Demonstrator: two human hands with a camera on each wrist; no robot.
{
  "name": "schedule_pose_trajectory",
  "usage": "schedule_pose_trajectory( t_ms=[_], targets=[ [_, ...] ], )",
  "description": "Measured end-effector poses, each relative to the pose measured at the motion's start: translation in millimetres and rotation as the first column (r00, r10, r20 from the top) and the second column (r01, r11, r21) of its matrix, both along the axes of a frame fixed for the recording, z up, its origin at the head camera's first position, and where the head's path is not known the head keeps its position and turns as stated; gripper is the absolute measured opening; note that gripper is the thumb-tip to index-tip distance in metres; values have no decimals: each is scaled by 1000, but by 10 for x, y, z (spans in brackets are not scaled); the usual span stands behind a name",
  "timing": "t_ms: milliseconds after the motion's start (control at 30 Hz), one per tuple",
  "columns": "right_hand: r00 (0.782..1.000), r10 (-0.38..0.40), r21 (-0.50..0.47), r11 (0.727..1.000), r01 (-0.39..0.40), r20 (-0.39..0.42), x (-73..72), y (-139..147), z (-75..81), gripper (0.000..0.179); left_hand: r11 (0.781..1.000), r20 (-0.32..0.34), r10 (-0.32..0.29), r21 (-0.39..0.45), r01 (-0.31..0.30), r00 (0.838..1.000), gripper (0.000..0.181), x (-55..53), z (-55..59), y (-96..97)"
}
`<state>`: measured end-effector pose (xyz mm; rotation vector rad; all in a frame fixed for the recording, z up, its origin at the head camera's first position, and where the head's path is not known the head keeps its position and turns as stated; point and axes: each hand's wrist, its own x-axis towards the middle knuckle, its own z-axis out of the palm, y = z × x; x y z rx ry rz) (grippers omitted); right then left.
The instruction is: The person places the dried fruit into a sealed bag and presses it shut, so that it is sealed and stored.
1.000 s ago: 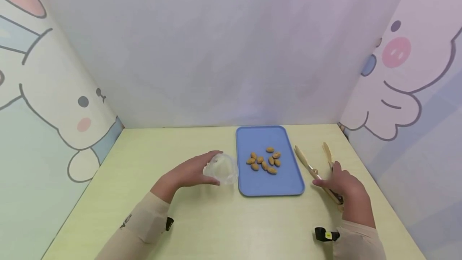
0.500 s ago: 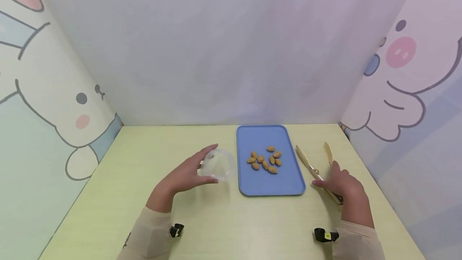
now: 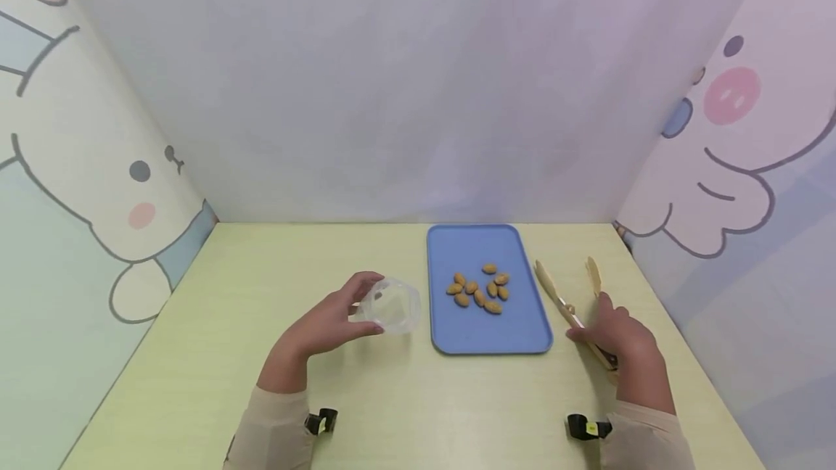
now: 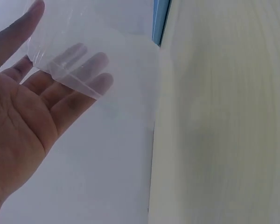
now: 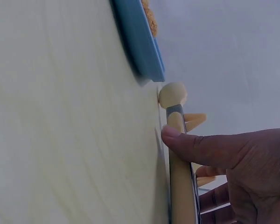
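My left hand [image 3: 326, 326] holds a clear plastic container [image 3: 395, 307] left of the blue tray, thumb on the near side and fingers on the far side. In the left wrist view the fingers show through its transparent wall [image 4: 98, 56]. It seems raised off the table, with a faint shadow under it. At the right, my right hand [image 3: 623, 326] grips a pair of tongs [image 3: 546, 279] with wooden-looking ends spread apart. The right wrist view shows the thumb pressed on one arm of the tongs [image 5: 181, 191]; fingers reach behind. Several brown, almond-shaped pieces [image 3: 493, 307] lie on the tray.
The blue tray [image 3: 466, 336] lies flat between both hands on the pale wooden table [image 3: 431, 412]. A plain wall [image 3: 366, 114] rises behind the table's back edge, and walls with cartoon animals flank it left and right.
My left hand has moved slightly leftward with the clear container, widening the gap to the tray. The right hand stays on the tongs, and the head view has shifted a little.
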<state>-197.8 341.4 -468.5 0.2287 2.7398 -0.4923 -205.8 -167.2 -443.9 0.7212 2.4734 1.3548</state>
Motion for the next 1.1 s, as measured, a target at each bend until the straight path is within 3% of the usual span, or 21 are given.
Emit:
schedule_pose_trajectory(
  t_ms=[400,533,733,967,1100],
  targets=[
    [1000,8,17,1000,-8,10,-46,5,-25,119,999,40,-18,42,17,999,80,-41,-75,-62],
    [1000,12,20,1000,-12,13,-40,-1,-22,119,999,25,-37,30,37,999,71,-57,-94,-91],
    [1000,13,21,1000,-13,16,-35,-14,3,118,1000,0,-9,26,9,1000,68,-59,-106,-100],
    [1000,12,22,1000,-12,10,-41,-8,-6,118,999,-125,-27,21,30,992,43,-70,-137,-104],
    [1000,1,11,1000,-1,26,-40,14,-20,122,999,-77,19,30,-17,997,46,-68,-145,-84]
  ],
)
